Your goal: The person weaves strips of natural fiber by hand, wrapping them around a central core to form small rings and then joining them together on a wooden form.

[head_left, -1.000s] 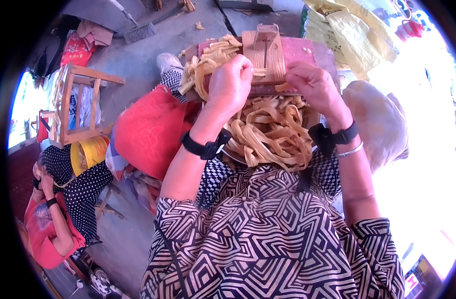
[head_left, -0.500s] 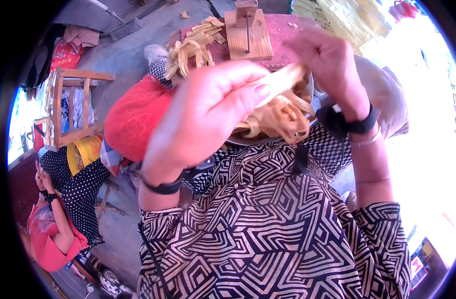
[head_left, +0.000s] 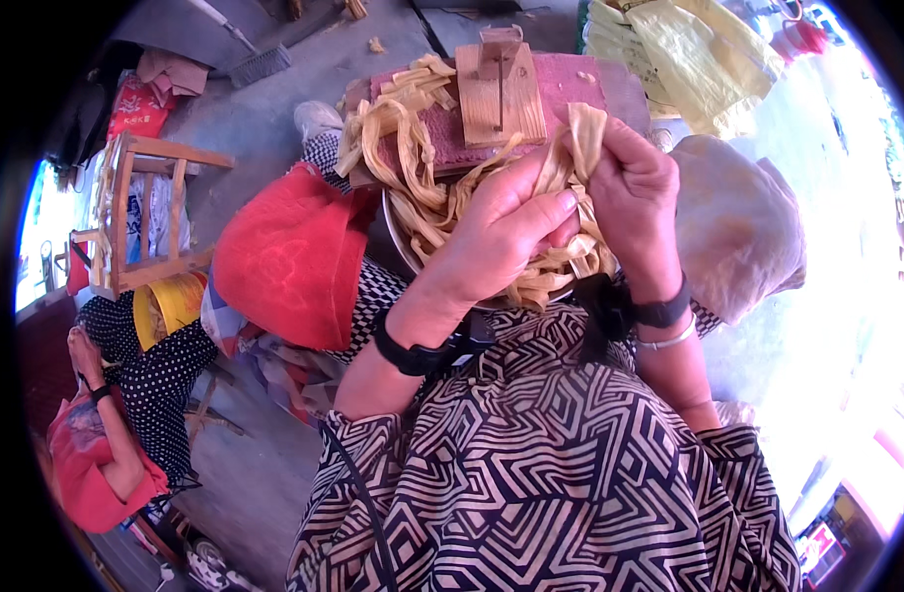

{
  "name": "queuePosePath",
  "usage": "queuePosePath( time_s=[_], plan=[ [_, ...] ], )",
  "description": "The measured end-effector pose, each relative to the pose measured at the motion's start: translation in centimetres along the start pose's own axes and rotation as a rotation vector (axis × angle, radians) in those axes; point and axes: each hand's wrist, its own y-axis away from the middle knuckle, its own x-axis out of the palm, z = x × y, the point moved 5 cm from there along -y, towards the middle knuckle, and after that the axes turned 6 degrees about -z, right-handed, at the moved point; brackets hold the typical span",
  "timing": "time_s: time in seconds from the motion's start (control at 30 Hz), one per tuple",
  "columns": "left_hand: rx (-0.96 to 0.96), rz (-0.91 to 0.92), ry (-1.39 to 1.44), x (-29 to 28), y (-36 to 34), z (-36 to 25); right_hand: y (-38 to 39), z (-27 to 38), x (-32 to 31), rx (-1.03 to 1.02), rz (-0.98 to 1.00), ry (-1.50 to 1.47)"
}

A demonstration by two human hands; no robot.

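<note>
Close together above a metal bowl (head_left: 401,242), both my hands grip one pale tan, flat, ribbon-like strip (head_left: 587,133). My left hand (head_left: 516,229) pinches it with the thumb on top. My right hand (head_left: 638,192) has its fingers curled round the same strip, and a folded end sticks up between the hands. Beneath them the bowl holds a tangle of similar strips (head_left: 536,281), partly hidden by my left hand. More loose strips (head_left: 398,118) lie on the left side of a pink-topped board (head_left: 570,79) and trail over its near edge toward the bowl.
A wooden block (head_left: 477,109) with an upright piece stands on the board. Red cloth (head_left: 284,257) and grey-beige cloth (head_left: 738,222) cover my knees. A yellow sack (head_left: 704,64) lies far right. A wooden chair (head_left: 126,217) and a seated person (head_left: 107,444) are at left.
My left hand has moved right and my right hand down, so they are now closer together on the strip. The bowl and its strips show more.
</note>
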Motion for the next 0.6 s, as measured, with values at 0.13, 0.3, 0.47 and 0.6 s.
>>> queuePosePath(
  time_s=[0.13, 0.3, 0.47, 0.6],
  plan=[
    [-0.058, -0.162, 0.017, -0.8, -0.9, 2.1, 0.1, -1.5, -0.1, -0.21, -0.014, 0.444],
    [-0.211, -0.119, 0.175, -2.5, -1.1, 4.2, -0.1, -1.3, 0.0, -0.308, -0.013, 0.436],
    [0.777, -0.322, -1.299, -2.2, -0.7, 0.1, 0.4, -4.1, 0.0, -0.004, 0.215, 0.361],
    [0.867, -0.328, -1.222, -2.3, 0.2, 0.6, 3.1, -6.7, 0.9, 0.742, 0.389, -0.344]
  ],
)
